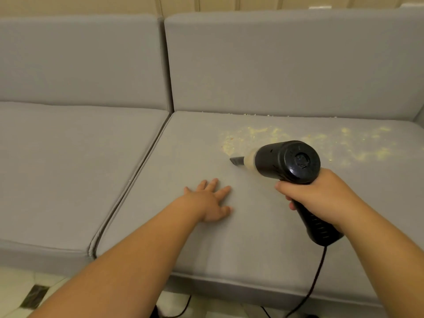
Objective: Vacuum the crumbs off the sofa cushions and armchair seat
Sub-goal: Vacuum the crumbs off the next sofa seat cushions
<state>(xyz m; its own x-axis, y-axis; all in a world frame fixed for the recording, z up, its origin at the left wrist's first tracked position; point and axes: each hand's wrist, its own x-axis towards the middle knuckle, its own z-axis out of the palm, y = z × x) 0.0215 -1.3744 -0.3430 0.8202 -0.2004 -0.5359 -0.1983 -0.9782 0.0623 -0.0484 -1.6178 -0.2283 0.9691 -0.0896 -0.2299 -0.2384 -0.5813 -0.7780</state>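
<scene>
A black handheld vacuum [286,160] with a pale collar and a narrow grey nozzle [236,160] points left, low over the right grey seat cushion [188,143]. My right hand [321,191] grips its handle. Pale yellow crumbs [305,140] lie scattered over the back half of that cushion, from just beyond the nozzle tip out to the right, and along the crease under the backrest. My left hand [212,200] rests flat on the same cushion with fingers spread, in front of and left of the nozzle.
A second grey seat cushion [68,157] lies to the left across a seam. Two grey back cushions [275,60] stand behind. The vacuum's black cord [317,274] hangs over the sofa's front edge to the tiled floor [18,292].
</scene>
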